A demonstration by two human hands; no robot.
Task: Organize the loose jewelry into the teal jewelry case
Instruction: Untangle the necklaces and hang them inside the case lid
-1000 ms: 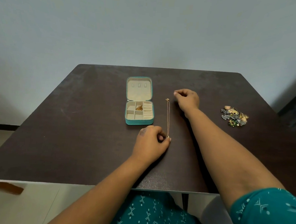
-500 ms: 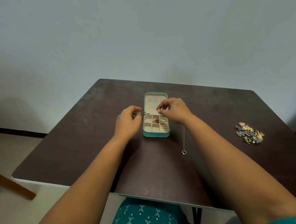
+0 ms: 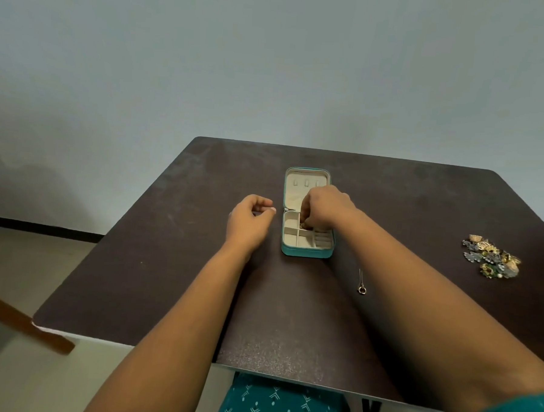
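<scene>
Both hands gone from the necklace (image 3: 361,281) to the teal case (image 3: 306,253): right hand (image 3: 326,205) now pinching gold pieces in its upper middle compartment, left hand (image 3: 249,222) loosely curled, holding nothing, at nine o'clock; necklace left at five o'clock, still unsorted.

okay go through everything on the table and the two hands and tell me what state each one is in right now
teal jewelry case: open, lid laid back flat.
gold piece: in a case compartment, under the right fingertips.
necklace: loose on the table, partly hidden by the right forearm.
jewelry pile: heaped at the table's right side, untouched.
right hand: fingers reaching down into the case.
left hand: loosely curled beside the case, holding nothing visible.
</scene>
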